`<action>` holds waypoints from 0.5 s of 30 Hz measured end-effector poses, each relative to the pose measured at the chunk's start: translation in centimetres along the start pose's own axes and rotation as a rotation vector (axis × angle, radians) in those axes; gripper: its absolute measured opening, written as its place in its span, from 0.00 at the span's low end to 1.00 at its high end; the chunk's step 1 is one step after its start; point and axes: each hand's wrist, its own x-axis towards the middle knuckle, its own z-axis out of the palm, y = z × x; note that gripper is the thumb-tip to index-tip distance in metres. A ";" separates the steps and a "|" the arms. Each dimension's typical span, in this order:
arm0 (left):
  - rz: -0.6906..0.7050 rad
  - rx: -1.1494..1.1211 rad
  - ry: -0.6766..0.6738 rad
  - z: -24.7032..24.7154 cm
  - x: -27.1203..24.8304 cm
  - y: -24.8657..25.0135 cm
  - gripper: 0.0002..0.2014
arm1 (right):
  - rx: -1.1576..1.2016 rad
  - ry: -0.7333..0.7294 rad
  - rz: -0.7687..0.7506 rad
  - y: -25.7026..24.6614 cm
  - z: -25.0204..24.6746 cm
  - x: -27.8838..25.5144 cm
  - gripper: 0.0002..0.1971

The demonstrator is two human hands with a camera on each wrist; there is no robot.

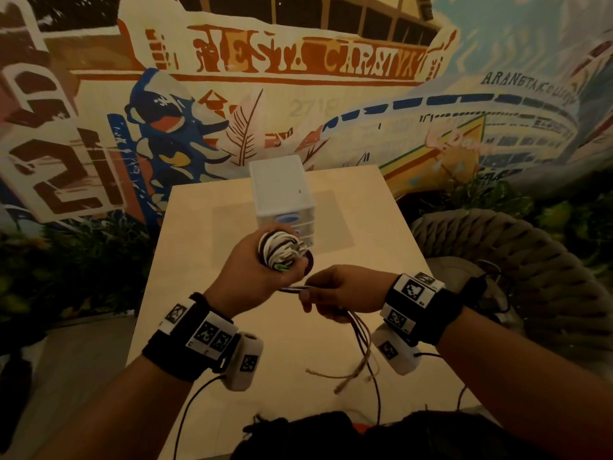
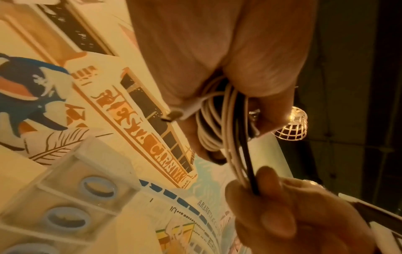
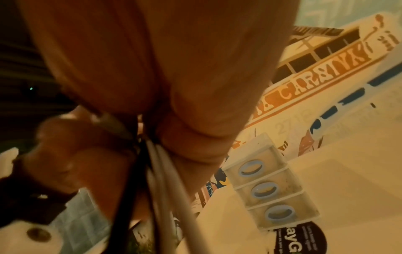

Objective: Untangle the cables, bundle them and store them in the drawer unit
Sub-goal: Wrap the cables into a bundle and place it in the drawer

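Observation:
My left hand (image 1: 262, 275) grips a coiled bundle of white and black cables (image 1: 277, 249) above the table, just in front of the drawer unit (image 1: 282, 190). In the left wrist view the coil (image 2: 214, 123) sits under my curled fingers, with a USB plug (image 2: 174, 116) sticking out. My right hand (image 1: 335, 295) pinches the loose cable strands (image 1: 292, 288) that run from the coil. These strands (image 3: 165, 171) pass through my right hand and hang down (image 1: 363, 340) toward the table. The drawer unit is white with three closed clear drawers and blue ring handles (image 3: 264, 189).
The pale table (image 1: 205, 247) stands against a painted mural wall. A piece of brown twine (image 1: 345, 375) lies on the table near its front edge. A dark round sticker (image 3: 300, 238) lies beside the drawer unit. A woven rope chair (image 1: 517, 257) stands at the right.

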 end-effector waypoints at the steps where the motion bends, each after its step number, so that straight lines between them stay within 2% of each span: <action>1: 0.020 0.076 -0.017 -0.1 -0.1 0.2 0.17 | -0.028 -0.008 0.012 0.2 0.0 -0.3 0.17; 4: 0.062 0.260 -0.066 -0.9 -0.1 1.0 0.16 | -0.062 0.004 0.027 0.4 0.4 -0.5 0.17; 8: 0.037 0.576 -0.253 -1.8 0.3 1.3 0.19 | -0.004 0.011 0.062 0.2 1.0 0.1 0.17; 11: 0.051 0.737 -0.374 -1.7 0.5 1.6 0.19 | -0.052 0.029 0.066 0.0 1.2 0.7 0.18; 15: 0.071 0.905 -0.453 -1.3 0.9 1.6 0.16 | 0.000 0.037 0.043 0.3 1.4 1.1 0.17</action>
